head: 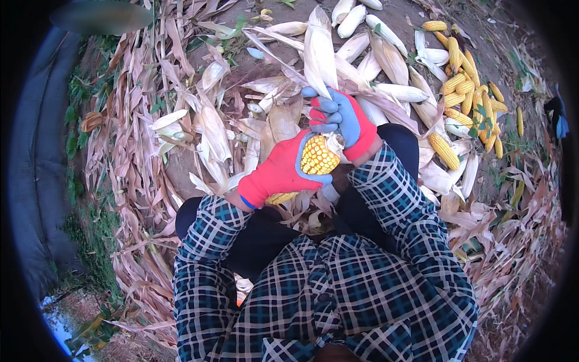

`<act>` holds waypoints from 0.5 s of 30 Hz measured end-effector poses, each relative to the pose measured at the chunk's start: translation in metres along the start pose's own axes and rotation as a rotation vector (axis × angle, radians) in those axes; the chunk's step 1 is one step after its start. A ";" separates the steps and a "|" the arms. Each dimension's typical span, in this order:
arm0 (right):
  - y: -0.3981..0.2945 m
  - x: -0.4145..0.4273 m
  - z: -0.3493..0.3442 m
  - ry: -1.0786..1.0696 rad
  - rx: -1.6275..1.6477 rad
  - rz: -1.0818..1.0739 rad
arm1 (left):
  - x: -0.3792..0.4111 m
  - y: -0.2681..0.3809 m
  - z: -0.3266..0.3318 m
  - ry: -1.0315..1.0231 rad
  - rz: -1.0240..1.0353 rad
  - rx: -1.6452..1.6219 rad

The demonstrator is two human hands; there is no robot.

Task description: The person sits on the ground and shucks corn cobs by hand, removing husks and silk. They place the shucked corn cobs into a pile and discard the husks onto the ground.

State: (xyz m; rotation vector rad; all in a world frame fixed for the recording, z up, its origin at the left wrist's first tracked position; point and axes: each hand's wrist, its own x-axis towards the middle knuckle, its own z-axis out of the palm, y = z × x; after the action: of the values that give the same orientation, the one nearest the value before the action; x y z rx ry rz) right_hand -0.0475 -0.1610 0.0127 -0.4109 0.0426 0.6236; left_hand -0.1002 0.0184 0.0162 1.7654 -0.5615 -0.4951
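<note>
My left hand (pixel 291 165), in a red and grey work glove, grips a yellow ear of corn (pixel 320 156) whose kernels are bare. At the butt of that ear, my right hand (pixel 341 117), in a matching glove, has its fingers curled around pale husk leaves. A long dry husk (pixel 320 52) stands up from between the right thumb and fingers. The palm side of the right glove and its fingertips show; part of the ear is hidden by the left glove. Beneath the left wrist, another piece of yellow corn (pixel 281 198) shows.
Husked yellow ears (pixel 466 90) lie heaped at the right. Unhusked pale ears (pixel 389 54) are spread beyond my hands, among loose husks (pixel 212 122). Dry stalks and leaves (pixel 169 90) cover the ground at the left, beside a dark sheet (pixel 40 158). My knees are bent on either side.
</note>
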 end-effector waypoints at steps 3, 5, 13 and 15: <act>-0.014 0.034 -0.043 0.081 0.347 -0.207 | 0.006 0.011 0.002 0.127 0.047 0.152; -0.035 0.053 -0.047 0.404 0.117 -0.549 | 0.001 0.025 -0.008 0.045 0.207 -0.045; 0.064 0.075 -0.034 -0.141 -0.918 -0.243 | 0.015 0.040 -0.048 0.518 0.141 -0.804; 0.066 0.052 0.007 -0.304 -0.459 -0.075 | 0.010 0.042 -0.062 0.756 0.144 -0.621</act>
State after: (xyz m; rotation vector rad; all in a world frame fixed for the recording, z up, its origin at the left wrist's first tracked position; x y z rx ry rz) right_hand -0.0438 -0.0808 -0.0127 -0.7520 -0.4109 0.6144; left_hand -0.0603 0.0498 0.0718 1.1704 0.0178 0.1180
